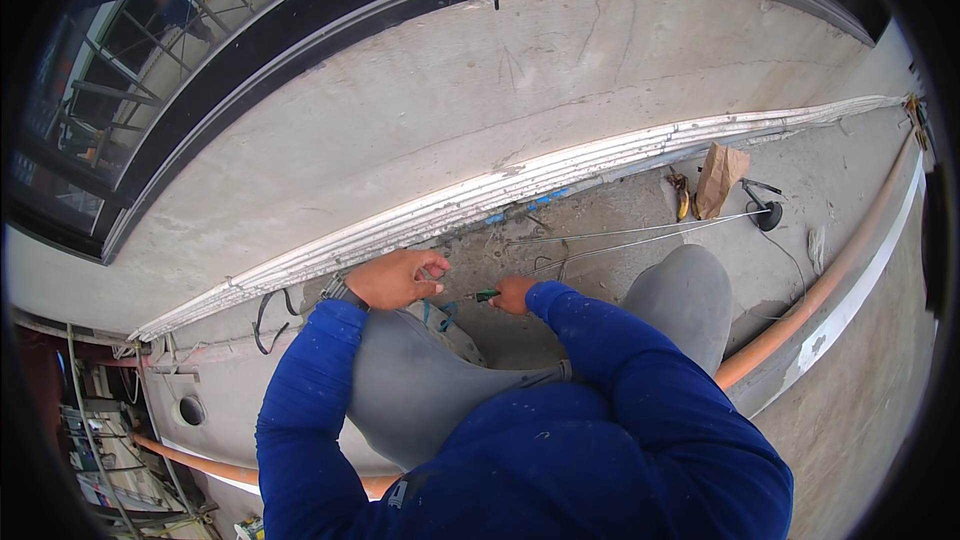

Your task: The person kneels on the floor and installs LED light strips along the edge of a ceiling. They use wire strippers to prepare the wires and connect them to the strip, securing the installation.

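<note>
My right hand (513, 294) is closed around the green handle of a small hand tool (487, 295), whose thin tip points left; its exact kind is too small to tell. My left hand (395, 278), with a watch (340, 290) at the wrist, hovers beside my left knee. Its fingers curl in toward the thumb, and I cannot make out what is between them. Just below the gap between the hands, a teal strap (447, 316) lies by a pale cloth-like bag (455, 340), partly hidden by my leg.
White conduits (560, 162) run along the wall foot. Two thin metal rods (640, 240) reach toward a round black base (769, 216). Nearby are a brown paper bag (720, 181) and a banana peel (682, 196). An orange pipe (810, 300) edges the ledge; a round hole (192, 410) is at left.
</note>
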The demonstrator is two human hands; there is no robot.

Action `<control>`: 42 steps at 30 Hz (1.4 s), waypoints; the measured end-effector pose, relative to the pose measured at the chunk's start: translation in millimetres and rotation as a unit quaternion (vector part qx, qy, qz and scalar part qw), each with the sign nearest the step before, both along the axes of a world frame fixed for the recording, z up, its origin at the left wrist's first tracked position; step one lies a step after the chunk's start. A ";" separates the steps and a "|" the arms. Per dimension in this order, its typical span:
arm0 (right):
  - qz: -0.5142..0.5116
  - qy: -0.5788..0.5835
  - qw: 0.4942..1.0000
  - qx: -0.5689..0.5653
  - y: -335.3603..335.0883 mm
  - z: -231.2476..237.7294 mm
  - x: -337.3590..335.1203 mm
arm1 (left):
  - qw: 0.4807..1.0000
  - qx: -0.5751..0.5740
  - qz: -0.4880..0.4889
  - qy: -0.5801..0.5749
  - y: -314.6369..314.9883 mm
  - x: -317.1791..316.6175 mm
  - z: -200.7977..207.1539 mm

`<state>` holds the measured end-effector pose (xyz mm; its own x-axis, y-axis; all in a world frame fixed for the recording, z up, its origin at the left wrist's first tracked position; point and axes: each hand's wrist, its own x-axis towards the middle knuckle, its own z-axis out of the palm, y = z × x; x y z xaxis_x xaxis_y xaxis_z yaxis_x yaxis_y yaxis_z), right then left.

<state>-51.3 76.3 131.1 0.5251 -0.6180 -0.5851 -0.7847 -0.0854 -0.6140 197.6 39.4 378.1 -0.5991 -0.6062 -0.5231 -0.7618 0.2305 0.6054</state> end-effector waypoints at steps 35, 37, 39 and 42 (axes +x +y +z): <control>0.021 0.014 1.000 0.003 -1.9 -9.1 4.4 | 1.000 -0.009 -0.007 0.013 0.0 -3.8 5.6; 0.018 0.016 1.000 0.005 -1.8 -9.4 3.9 | 1.000 -0.010 -0.007 0.016 0.0 -3.9 5.4; 0.018 0.015 1.000 0.003 -1.9 -8.6 3.7 | 1.000 -0.013 -0.008 0.019 -0.1 -2.8 3.7; 0.016 0.011 1.000 -0.004 -1.2 -6.5 2.9 | 1.000 -0.014 -0.007 0.020 0.1 -2.5 3.3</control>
